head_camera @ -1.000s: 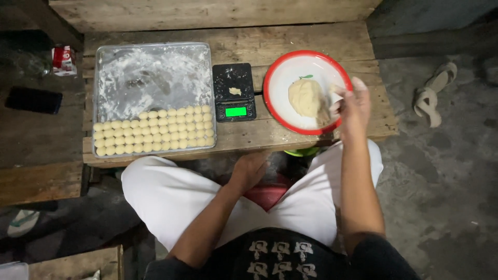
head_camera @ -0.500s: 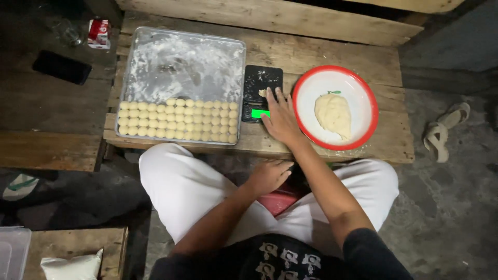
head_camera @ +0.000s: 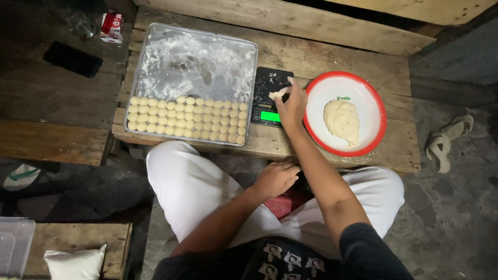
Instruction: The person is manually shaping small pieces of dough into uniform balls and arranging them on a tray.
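Right hand (head_camera: 292, 106) pinching dough piece (head_camera: 277, 94), scale (head_camera: 270, 83) half hidden, left hand (head_camera: 275, 179) loosely open

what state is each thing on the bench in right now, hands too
right hand: over the scale, pinching a small dough piece
left hand: empty, resting at the lap
scale: switched on, green display lit, floury
metal tray: floured, near part filled with rows of dough balls, far part bare
red-rimmed plate: holds one dough lump
phone: screen dark, lying flat
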